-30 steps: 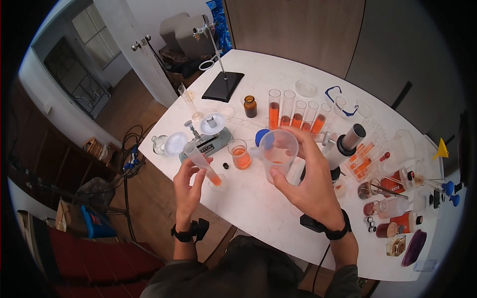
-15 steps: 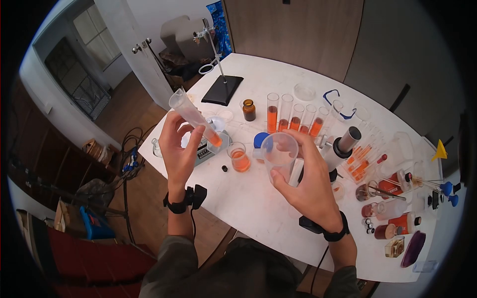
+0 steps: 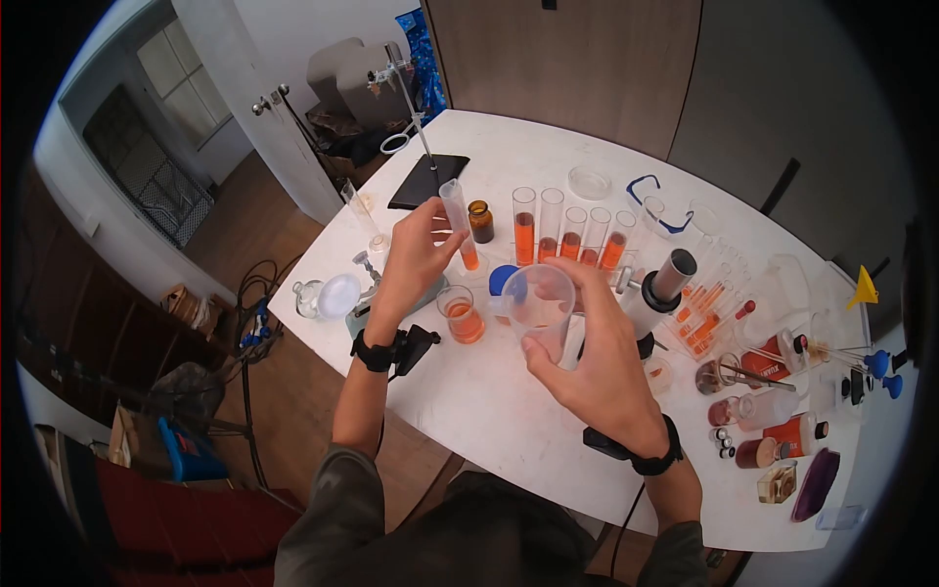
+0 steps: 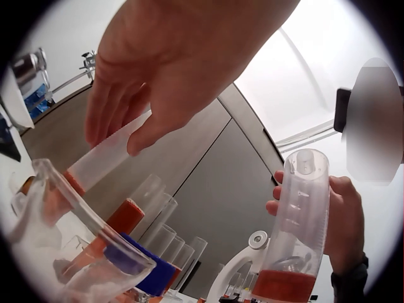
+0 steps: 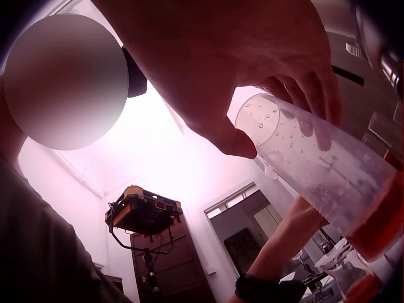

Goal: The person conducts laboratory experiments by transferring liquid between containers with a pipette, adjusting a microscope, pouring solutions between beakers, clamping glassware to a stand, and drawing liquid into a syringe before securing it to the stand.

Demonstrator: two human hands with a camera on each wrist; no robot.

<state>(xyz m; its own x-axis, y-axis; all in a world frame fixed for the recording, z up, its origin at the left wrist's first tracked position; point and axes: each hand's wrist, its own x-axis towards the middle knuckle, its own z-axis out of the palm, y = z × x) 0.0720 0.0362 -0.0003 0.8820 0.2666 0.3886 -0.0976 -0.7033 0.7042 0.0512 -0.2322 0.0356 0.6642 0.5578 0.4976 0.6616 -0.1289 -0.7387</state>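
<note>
My left hand [image 3: 419,256] holds a narrow plastic cylinder [image 3: 454,210] with orange liquid at its bottom, between thumb and fingers, beside the brown bottle [image 3: 480,223]. My right hand [image 3: 608,367] grips a wide clear plastic beaker [image 3: 540,301]; the right wrist view shows droplets on the wall of this beaker [image 5: 315,164] and red-orange liquid in its base. Between the hands, a glass beaker [image 3: 462,318] of orange liquid stands on the table, with a blue cap [image 3: 504,280] at its right.
Several test tubes [image 3: 525,230] with orange liquid stand behind the right hand. A microscope [image 3: 657,293], bottles and a yellow funnel [image 3: 863,288] are at the right. The balance pan [image 3: 338,296] lies left, and a stand base [image 3: 427,183] is at the back.
My left hand has moved the narrow cylinder up, then right, past the balance to beside the brown bottle, and the cylinder is more upright. My right hand has kept its grip, shifting slightly.
</note>
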